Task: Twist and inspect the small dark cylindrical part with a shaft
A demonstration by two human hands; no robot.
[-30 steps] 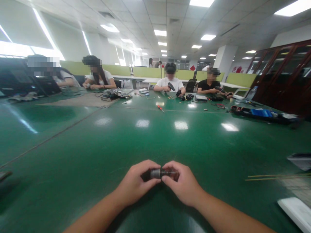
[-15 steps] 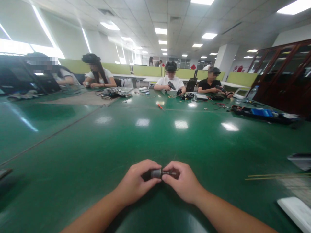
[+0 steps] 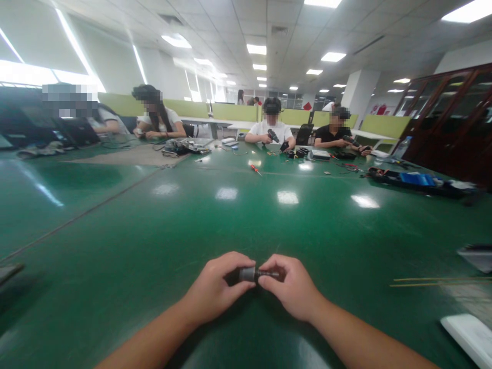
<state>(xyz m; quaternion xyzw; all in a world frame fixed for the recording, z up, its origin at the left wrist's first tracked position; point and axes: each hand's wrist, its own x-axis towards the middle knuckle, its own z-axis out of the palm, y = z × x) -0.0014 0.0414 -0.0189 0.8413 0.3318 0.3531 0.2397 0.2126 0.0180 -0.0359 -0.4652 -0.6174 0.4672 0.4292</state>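
Over the green table, close to its near edge, my two hands hold a small dark grey cylindrical part with a thin ridged shaft [image 3: 248, 274]. My left hand [image 3: 217, 287] is wrapped round the thick cylinder, thumb below and fingers above. On the other side, my right hand [image 3: 294, 287] pinches the ridged shaft between thumb and forefinger, close to where it meets the cylinder. The part lies level, its shaft pointing right. The far left end of the cylinder is hidden inside my left hand, and its exact kind cannot be made out.
A white object [image 3: 467, 335] and thin yellow sticks [image 3: 434, 282] lie at the right. Farther off is an orange screwdriver [image 3: 254, 169]. Across the green table [image 3: 184, 225], several people sit among tools and parts; one person [image 3: 271, 130] holds a power drill [image 3: 273, 136].
My right hand has shifted very slightly right along the shaft, its fingertips a little farther from the cylinder. My left hand keeps its hold. The whole view has turned slightly.
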